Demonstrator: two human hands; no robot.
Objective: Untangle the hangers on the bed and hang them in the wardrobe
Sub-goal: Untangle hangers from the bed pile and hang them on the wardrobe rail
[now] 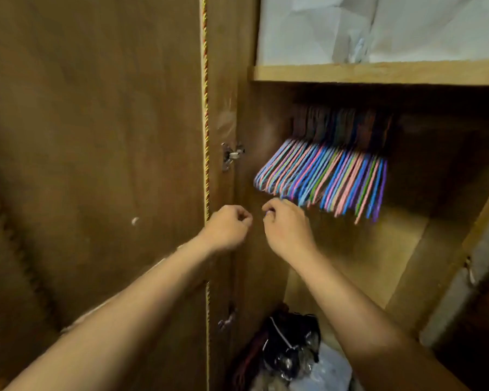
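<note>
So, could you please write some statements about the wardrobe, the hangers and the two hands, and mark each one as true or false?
1. A row of coloured hangers hangs under the wooden shelf. True.
2. The right hand grips a hanger by its hook. False: its fingers are curled just below the row's left end, and no hanger shows in it.
3. The left hand is loosely curled and holds nothing visible. True.
4. The hangers are all black. False: they are pink, blue, purple and green.
5. Dark bags lie at the wardrobe bottom. True.
</note>
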